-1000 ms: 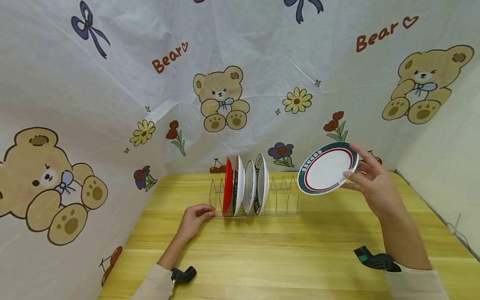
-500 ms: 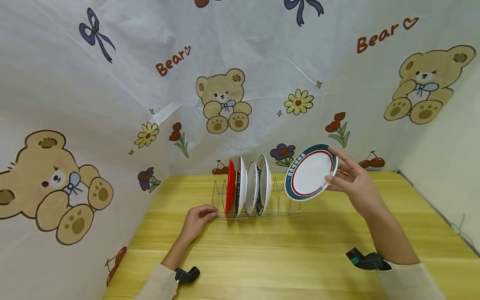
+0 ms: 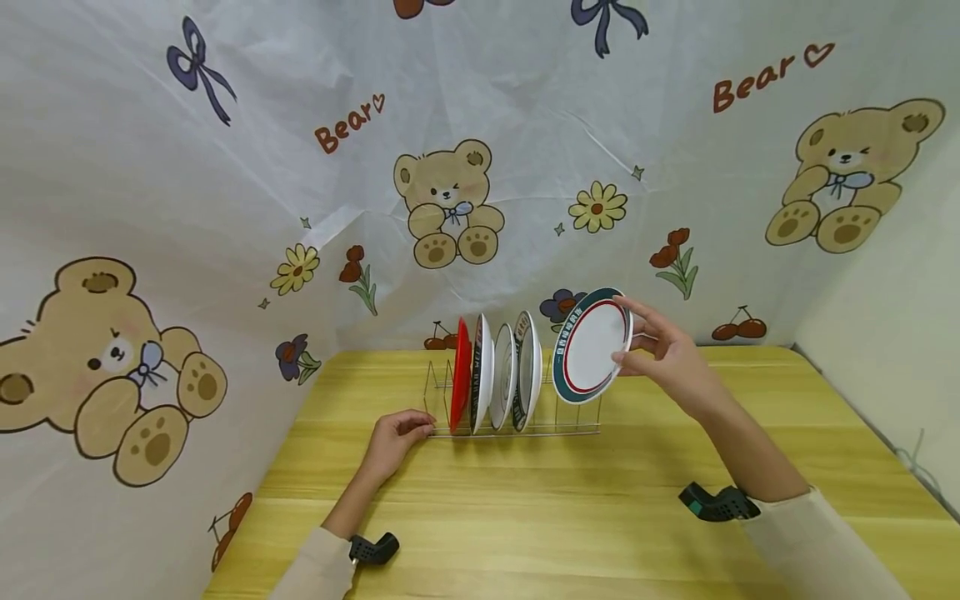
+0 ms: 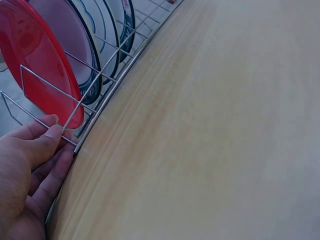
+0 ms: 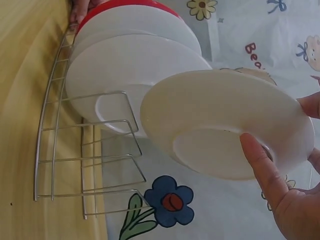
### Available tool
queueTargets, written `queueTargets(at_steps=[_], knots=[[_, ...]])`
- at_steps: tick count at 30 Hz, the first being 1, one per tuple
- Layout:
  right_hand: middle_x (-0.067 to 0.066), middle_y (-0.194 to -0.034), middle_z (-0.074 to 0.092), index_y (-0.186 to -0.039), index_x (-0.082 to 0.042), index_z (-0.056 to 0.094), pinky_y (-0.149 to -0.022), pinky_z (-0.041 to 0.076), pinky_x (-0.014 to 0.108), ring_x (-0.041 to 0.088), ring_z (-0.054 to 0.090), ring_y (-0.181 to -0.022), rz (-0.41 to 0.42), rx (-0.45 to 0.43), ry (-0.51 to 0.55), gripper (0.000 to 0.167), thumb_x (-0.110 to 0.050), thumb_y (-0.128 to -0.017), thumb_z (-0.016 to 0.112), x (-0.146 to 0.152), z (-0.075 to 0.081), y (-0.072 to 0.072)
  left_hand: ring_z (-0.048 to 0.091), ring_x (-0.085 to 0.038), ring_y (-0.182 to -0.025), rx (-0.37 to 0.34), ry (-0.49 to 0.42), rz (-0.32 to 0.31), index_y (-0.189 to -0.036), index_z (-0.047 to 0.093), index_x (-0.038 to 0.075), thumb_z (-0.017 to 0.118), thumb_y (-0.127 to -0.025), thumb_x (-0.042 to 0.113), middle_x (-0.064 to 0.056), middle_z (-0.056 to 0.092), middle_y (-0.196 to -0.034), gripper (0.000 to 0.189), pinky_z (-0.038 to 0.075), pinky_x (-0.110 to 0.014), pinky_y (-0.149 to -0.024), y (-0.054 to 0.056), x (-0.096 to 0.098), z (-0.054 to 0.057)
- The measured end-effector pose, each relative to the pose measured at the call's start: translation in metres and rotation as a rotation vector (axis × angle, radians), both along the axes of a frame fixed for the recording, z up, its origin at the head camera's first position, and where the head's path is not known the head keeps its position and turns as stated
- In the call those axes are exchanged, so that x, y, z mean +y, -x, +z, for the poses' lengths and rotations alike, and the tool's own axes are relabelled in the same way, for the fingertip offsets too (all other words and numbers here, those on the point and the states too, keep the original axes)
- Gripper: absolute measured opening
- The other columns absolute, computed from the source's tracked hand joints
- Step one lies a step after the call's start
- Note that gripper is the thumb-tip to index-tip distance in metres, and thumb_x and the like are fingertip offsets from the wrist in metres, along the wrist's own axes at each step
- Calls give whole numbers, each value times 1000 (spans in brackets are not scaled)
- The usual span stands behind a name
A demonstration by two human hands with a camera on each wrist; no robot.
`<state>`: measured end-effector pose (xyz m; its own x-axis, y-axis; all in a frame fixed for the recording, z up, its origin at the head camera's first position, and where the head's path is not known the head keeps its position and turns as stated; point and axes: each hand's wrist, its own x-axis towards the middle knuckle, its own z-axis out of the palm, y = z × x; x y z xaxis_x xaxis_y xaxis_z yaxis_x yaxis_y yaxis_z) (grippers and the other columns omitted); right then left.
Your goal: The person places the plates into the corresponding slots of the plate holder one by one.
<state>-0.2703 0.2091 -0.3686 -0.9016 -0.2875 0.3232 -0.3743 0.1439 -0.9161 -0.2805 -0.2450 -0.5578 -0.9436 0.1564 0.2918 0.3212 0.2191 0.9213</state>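
Note:
My right hand (image 3: 667, 358) pinches a white plate (image 3: 598, 346) with a green lettered rim and red ring, holding it tilted above the right end of the wire dish rack (image 3: 562, 432). In the right wrist view, the white underside of that plate (image 5: 215, 120) shows, a fingertip pressed against it. At the rack's left front corner, my left hand (image 3: 397, 437) pinches the wire. Standing on edge in the rack are a red plate (image 3: 459, 375), a white plate with a dark lettered rim (image 3: 483, 375), a smaller pale plate (image 3: 503, 379) and a dark-patterned one (image 3: 529, 371).
The rack stands on a wood-grain table (image 3: 510, 508), near its back edge. Behind hangs a pale cloth (image 3: 525, 108) printed with bears, bows and flowers. A thin cable (image 3: 915, 458) lies by the wall at the right.
My right hand has carried the green-rimmed plate leftward to the rack, turning it more edge-on and upright. The left hand keeps its grip on the rack corner.

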Motion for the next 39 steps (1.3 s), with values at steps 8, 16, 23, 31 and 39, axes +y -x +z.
queueTargets(at_steps=[8, 16, 23, 31, 39], knots=[[21, -121, 52, -157, -19, 40, -74, 63, 37, 30, 62, -101, 12, 18, -111, 76, -11, -91, 77, -13, -6, 9, 72, -33, -92, -11, 2, 3, -102, 77, 0, 73, -93, 5, -18, 74, -101, 11, 60, -28, -78, -1, 1, 1], [24, -118, 54, -156, -18, 41, -71, 63, 40, 38, 60, -101, 64, -17, -118, 78, -8, -89, 79, -28, -16, 14, 72, -32, -93, -14, 10, -5, -104, 76, -2, 74, -93, 7, -20, 74, -102, 15, 60, -28, -79, -2, 1, 2], [26, -117, 52, -155, -19, 43, -69, 63, 40, 39, 61, -102, 81, -29, -132, 78, -8, -88, 80, -40, -23, 18, 73, -22, -89, -2, 3, 1, -101, 77, -1, 74, -92, 6, -17, 75, -100, 12, 60, -27, -78, -1, 1, 2], [28, -114, 51, -153, -26, 46, -67, 63, 43, 39, 61, -98, 99, -43, -117, 74, -8, -89, 78, -48, -30, 27, 73, -24, -89, 6, 6, -3, -102, 76, -3, 73, -92, 4, -19, 74, -101, 12, 60, -26, -78, 1, 0, 2], [26, -109, 50, -154, -23, 43, -68, 63, 46, 32, 61, -90, 104, -102, -69, 70, -6, -93, 73, -48, -32, 36, 72, -34, -92, -11, 15, 2, -105, 75, -4, 72, -92, 2, -22, 74, -103, 14, 60, -28, -78, -1, 1, 2]])
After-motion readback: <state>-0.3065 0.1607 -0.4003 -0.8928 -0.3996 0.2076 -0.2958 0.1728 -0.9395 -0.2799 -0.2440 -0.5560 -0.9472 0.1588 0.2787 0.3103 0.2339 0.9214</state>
